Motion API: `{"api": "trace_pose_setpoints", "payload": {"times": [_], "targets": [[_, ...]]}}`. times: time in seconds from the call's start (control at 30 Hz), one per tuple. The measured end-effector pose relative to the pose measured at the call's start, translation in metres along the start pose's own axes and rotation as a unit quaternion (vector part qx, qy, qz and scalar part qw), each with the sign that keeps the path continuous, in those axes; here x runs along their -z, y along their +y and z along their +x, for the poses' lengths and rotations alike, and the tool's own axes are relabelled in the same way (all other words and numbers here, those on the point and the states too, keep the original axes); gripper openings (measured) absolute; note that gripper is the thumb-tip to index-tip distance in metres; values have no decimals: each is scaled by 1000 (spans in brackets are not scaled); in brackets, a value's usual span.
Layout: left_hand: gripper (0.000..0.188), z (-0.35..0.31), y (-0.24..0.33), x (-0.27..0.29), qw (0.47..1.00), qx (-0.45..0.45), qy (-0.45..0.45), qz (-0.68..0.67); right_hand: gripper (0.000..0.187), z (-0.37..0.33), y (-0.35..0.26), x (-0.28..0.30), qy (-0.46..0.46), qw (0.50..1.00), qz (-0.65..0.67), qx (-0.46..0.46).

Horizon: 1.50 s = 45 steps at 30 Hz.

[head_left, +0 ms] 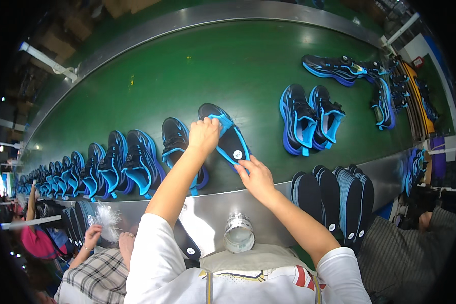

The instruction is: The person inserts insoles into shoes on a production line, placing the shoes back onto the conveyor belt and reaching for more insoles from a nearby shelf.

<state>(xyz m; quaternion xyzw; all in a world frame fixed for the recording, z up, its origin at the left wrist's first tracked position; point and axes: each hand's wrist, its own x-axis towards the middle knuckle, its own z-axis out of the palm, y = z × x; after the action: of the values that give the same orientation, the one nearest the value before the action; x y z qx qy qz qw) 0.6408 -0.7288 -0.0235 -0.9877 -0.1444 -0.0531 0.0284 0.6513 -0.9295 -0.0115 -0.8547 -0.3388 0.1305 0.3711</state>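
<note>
In front of me lies a black-and-blue sports shoe (207,109), toe pointing away. My left hand (204,135) is closed at its opening, pinching the bright blue tongue lining. A black insole (232,143) with a white round sticker at the heel lies along the shoe, its front end hidden under the lining. My right hand (257,177) grips the heel end of the insole between thumb and fingers; how much of the shoe's heel it also touches is hidden. Another shoe (174,133) stands just left, partly behind my left forearm.
The green belt (152,66) carries a long row of shoes (142,152) to the left. Right of my hands stands a pair of shoes (299,114), with more beyond. Insole stacks (349,200) lean against the metal edge. A metal cup (239,234) sits before me; co-workers flank me.
</note>
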Motion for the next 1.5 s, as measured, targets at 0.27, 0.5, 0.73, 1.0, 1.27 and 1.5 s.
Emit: {"api": "trace_pose_setpoints", "payload": {"times": [0.27,0.5,0.73,1.0,1.27,1.5], "targets": [[15,11,5,4,996,-20,-81,32,30,-58,15,74,-1,996,-62,66],[19,10,11,-1,995,-10,-79,53,37,-151,59,143,65,959,-263,-86],[25,10,1,42,970,81,-110,-200,66,-197,80,152,-22,950,-226,-212],[13,40,16,88,694,191,81,-690,62,-192,93,150,2,964,-167,-209],[29,92,128,38,828,12,-20,-560,54,-204,82,170,47,976,-115,-178],[65,109,180,28,969,-145,-85,-178,52,-192,66,187,97,985,-74,-122]]}}
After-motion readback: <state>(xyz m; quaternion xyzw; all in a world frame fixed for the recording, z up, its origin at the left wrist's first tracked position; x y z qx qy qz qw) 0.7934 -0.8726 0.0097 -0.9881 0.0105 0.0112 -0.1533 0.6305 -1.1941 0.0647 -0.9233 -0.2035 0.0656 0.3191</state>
